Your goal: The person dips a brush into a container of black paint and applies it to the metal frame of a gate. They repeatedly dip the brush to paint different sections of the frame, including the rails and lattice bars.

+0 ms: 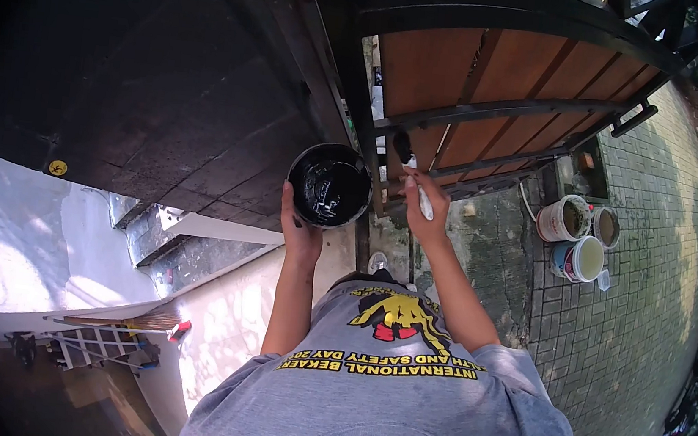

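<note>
My left hand (296,231) holds a round black bowl of glossy black paint (329,185) by its lower rim, raised in front of me. My right hand (421,202) grips a paintbrush with a white handle (415,181). Its black bristle tip (403,147) rests against a black metal bar of the gate (496,110). The gate has brown wooden slats in a black frame and stands just beyond both hands.
Three open paint buckets (577,238) stand on the paved ground to the right of the gate. A dark stone wall (150,86) fills the left. Below lie grey steps (167,246), a small ladder (93,346) and a broom (155,324).
</note>
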Motion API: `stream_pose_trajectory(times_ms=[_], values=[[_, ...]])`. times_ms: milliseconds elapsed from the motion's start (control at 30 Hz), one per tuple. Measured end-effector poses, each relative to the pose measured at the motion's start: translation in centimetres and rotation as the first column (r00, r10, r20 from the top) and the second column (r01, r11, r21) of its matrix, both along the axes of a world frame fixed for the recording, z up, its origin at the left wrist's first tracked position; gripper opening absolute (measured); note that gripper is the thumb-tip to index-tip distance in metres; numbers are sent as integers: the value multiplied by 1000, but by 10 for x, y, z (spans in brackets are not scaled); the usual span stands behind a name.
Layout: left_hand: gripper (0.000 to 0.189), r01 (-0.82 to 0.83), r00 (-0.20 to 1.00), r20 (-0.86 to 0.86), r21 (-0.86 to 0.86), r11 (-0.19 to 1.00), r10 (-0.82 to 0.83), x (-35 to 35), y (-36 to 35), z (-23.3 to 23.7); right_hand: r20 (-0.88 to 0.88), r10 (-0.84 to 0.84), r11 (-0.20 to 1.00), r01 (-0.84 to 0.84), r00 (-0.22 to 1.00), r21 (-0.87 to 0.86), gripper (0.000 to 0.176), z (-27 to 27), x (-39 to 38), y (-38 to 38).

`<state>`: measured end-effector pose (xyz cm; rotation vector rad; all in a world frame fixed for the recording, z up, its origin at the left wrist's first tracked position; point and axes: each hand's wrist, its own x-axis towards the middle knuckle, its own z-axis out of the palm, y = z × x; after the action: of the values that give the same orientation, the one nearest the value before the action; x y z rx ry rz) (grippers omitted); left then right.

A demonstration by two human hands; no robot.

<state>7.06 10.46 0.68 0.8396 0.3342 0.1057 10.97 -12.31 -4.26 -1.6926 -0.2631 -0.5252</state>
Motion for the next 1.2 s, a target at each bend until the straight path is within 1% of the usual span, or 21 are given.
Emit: stream_pose_trajectory(times_ms=[67,100,167,233,267,333,367,467,500,600,700,767,800,833,867,967,1000,1067,1100,1167,1200], values=[[53,0,1000,-1,-10,1000,0,-2,1,-6,-185,15,981,22,983,195,15,1,-3,-4],[53,-1,1000,-8,-20,1000,1,-2,2,-8,-152,70,987,-47,986,152,14,5,-6,-6],[53,-5,1000,-25,-35,999,4,-3,2,-10,-153,173,985,-167,973,48,17,3,-12,-12],[52,-15,999,-46,-46,999,13,-5,2,-8,-193,242,968,-250,951,-15,25,1,-14,-16],[52,-14,999,-30,-43,999,12,-6,2,-8,-250,285,958,-265,925,113,28,-1,-15,-17],[51,-20,1000,2,-35,999,20,-9,2,-7,-342,392,893,-265,854,362,34,-10,-16,-17],[51,-32,999,-4,-31,999,32,-12,2,-7,-304,413,884,-297,859,361,31,-15,-15,-18],[52,-61,998,-33,-8,998,60,-27,5,-5,-428,439,847,-204,790,491,34,-25,-21,-16],[52,-68,997,-40,0,998,68,-33,5,-4,-428,412,861,-188,805,473,33,-27,-24,-14],[55,-95,994,-56,5,995,95,-51,7,-11,-449,348,925,-223,823,308,34,-28,-25,-15],[57,-127,988,-82,15,992,127,-80,1,-14,-418,283,957,-222,863,189,33,-33,-28,-18],[57,-159,982,-100,17,987,160,-97,-5,-22,-203,230,967,-246,952,-60,31,-30,-27,-21],[57,-169,980,-107,18,985,170,-106,-8,-26,-81,215,957,-227,973,-182,30,-25,-29,-22],[57,-174,977,-131,-15,985,171,-113,-12,-27,-121,264,949,-280,957,-142,25,-21,-31,-23],[61,-173,970,-169,7,985,172,-122,-18,-26,-138,281,942,-300,950,-152,24,-22,-31,-23],[61,-158,974,-165,8,987,157,-132,-23,-23,-170,310,921,-340,935,-189,19,-23,-28,-22],[61,-150,977,-158,-24,988,144,-132,-24,-14,-157,296,937,-318,942,-141,20,-12,-27,-19],[61,-188,971,-144,21,982,189,-129,-13,-20,-154,263,962,-272,952,-40,21,20,-32,-15],[59,-180,977,-116,11,984,180,-125,-8,-17,-99,207,976,-212,973,-44,26,29,-31,-15],[55,-156,985,-69,-3,988,156,-120,1,-11,-64,191,976,-183,979,118,29,48,-27,-11],[56,-159,986,-56,17,987,160,-118,3,-7,-52,179,965,-165,983,205,30,53,-26,-10]])
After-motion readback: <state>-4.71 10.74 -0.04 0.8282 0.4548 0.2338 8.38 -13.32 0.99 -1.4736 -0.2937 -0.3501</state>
